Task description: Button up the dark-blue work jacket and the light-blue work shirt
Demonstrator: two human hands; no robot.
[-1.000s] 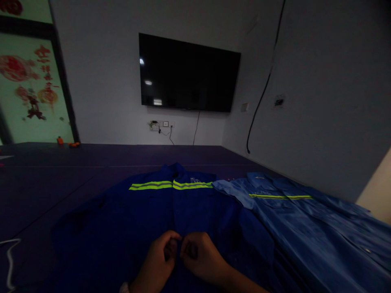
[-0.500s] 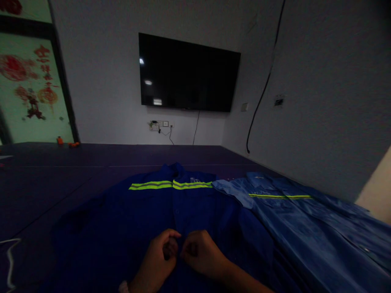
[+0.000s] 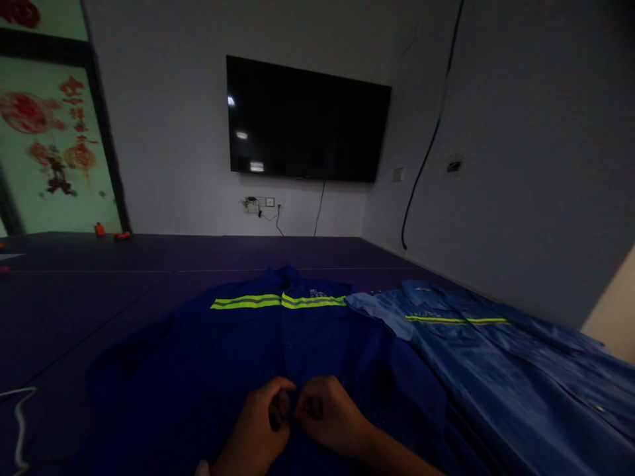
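Observation:
A dark blue work jacket (image 3: 233, 350) with yellow-green reflective strips across the chest lies spread out in front of me, collar pointing away. Both hands meet at its front placket, below the chest strip. My left hand (image 3: 265, 420) has its fingers curled, thumb and index pinching at the placket edge. Close beside it, my right hand (image 3: 330, 410) pinches the same edge from the right. The cloth or button between the fingertips is too dark and small to make out fully. Over the jacket's right side rests the sleeve of a lighter blue work jacket (image 3: 461, 350).
The jackets lie on a dark purple surface (image 3: 149, 254). A white cable (image 3: 20, 423) is at the lower left. Small orange objects (image 3: 122, 235) sit near the glass door. A television (image 3: 307, 122) hangs on the far wall, and a black cable (image 3: 421, 165) dangles at the right.
Both hands stay pinched at the placket, with hardly any movement. The view has shifted very slightly; the jackets lie as before.

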